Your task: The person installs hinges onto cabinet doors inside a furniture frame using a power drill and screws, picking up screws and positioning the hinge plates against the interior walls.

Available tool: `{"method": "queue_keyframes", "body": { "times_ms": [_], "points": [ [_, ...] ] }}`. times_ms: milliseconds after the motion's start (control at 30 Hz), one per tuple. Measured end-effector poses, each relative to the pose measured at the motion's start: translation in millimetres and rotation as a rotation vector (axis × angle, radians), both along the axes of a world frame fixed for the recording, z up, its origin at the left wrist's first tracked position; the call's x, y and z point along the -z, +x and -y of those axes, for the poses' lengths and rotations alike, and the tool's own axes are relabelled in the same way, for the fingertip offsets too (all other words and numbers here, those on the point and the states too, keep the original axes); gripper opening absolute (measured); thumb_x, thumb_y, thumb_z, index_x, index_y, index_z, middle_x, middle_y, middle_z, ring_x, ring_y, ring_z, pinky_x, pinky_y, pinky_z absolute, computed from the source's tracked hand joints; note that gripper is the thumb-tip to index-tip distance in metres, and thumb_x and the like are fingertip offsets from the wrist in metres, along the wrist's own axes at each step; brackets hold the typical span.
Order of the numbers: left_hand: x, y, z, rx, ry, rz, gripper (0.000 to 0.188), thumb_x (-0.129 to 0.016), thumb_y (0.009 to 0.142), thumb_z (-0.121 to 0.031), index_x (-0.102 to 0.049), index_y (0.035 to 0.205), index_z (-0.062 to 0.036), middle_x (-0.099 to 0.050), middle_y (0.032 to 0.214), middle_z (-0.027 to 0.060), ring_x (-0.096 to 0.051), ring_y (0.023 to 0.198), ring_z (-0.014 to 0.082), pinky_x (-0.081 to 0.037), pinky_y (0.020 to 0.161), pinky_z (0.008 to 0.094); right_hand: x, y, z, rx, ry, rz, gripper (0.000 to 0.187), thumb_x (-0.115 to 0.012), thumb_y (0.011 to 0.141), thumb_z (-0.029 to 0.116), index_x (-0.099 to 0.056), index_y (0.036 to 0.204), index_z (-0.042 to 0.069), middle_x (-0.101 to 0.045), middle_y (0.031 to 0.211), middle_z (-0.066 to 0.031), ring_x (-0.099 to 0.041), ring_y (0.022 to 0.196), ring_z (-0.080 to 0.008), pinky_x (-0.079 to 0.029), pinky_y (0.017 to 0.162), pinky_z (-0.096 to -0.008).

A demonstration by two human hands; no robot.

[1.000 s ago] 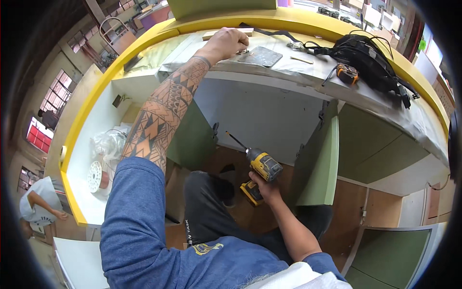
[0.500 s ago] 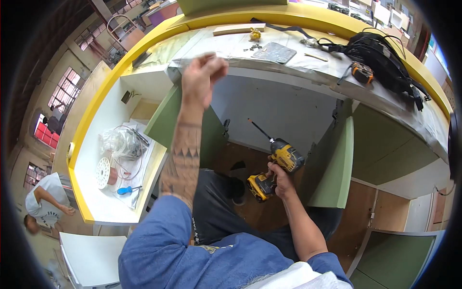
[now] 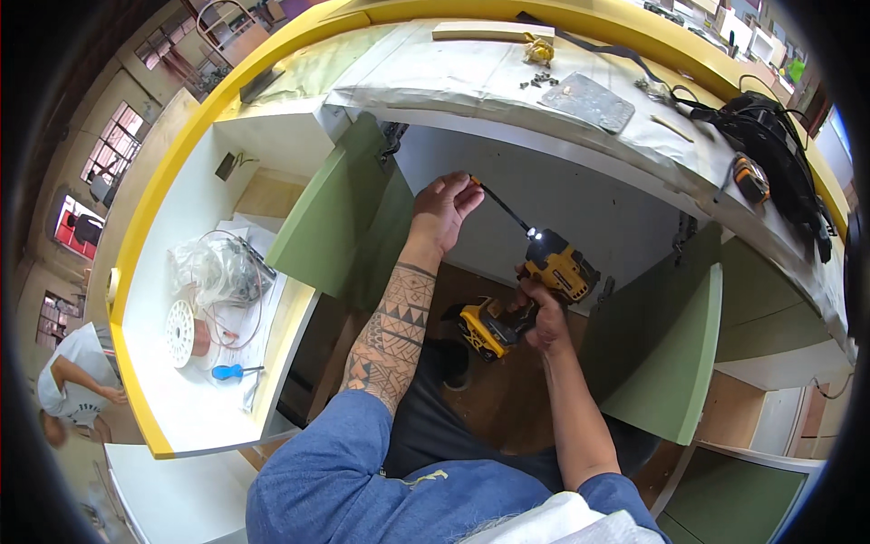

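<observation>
Head view: you are gripping a yellow and black cordless drill (image 3: 535, 290) in your right hand (image 3: 542, 313), fingers wrapped tight around its handle, its work light glowing and its long bit (image 3: 504, 208) pointing up and to the left inside the open cabinet bay beneath the worktop (image 3: 471, 77). Your left hand (image 3: 441, 210) is reaching up to the far end of that bit, fingertips pinched around the tip close to the white back panel (image 3: 580, 195); whether a screw is sitting between them is too small to tell. Your two hands are working apart, joined only by the drill and its bit. A green cabinet door (image 3: 337, 213) is hanging open just left of your left forearm, and a second green door (image 3: 666, 354) is standing open to the right of your right arm. On the worktop, a grey flat plate (image 3: 589, 102) is lying near a small scatter of screws (image 3: 541, 80), with a black tool bag (image 3: 779, 150) further right. On the white shelf (image 3: 181, 408) to your left, a clear plastic bag (image 3: 213, 272), a white spool (image 3: 181, 331) and a blue-handled screwdriver (image 3: 231, 371) are resting together.
</observation>
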State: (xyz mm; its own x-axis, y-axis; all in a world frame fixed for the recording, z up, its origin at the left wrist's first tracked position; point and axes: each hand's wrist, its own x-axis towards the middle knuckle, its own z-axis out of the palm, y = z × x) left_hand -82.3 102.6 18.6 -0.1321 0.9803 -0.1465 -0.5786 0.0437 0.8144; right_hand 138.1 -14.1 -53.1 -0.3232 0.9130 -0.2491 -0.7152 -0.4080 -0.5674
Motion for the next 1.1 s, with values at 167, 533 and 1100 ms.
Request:
{"method": "queue_keyframes", "body": {
  "times_ms": [167, 533, 1100],
  "points": [
    [5.1, -26.7, -26.7, -0.038, 0.002, 0.055, 0.022, -0.072, 0.098, -0.014, -0.062, 0.112, -0.0016, -0.066, 0.104, 0.0075, -0.067, 0.098, 0.0193, -0.058, 0.100, 0.0379, -3.5, -15.0, -26.9, 0.014, -0.010, 0.077, 0.027, -0.070, 0.089, 0.009, -0.068, 0.116, 0.002, -0.056, 0.076, -0.0021, -0.056, 0.069, -0.0139, -0.050, 0.067, -0.0315],
    [15.4, -63.7, -57.8, -0.094, -0.036, 0.080, 0.011, -0.071, 0.097, -0.014, -0.066, 0.102, -0.0060, -0.070, 0.101, 0.0054, -0.069, 0.094, 0.0164, -0.058, 0.095, 0.0332, 27.7, -47.4, -85.4, 0.011, 0.074, 0.107, 0.030, -0.072, 0.089, 0.003, -0.069, 0.118, 0.000, -0.066, 0.092, -0.0040, -0.060, 0.071, -0.0124, -0.054, 0.065, -0.0303],
    [20.5, -30.0, -94.0, -0.438, 0.174, 0.555, 0.068, -0.056, 0.107, -0.012, -0.021, 0.163, -0.0284, -0.036, 0.160, 0.0108, -0.039, 0.147, 0.0248, -0.032, 0.122, 0.0476, 10.9, -91.9, -163.4, -0.171, 0.233, 0.318, 0.029, -0.074, 0.089, 0.007, -0.070, 0.117, 0.001, -0.061, 0.078, -0.0017, -0.061, 0.065, -0.0114, -0.053, 0.061, -0.0279]
  ]
}}
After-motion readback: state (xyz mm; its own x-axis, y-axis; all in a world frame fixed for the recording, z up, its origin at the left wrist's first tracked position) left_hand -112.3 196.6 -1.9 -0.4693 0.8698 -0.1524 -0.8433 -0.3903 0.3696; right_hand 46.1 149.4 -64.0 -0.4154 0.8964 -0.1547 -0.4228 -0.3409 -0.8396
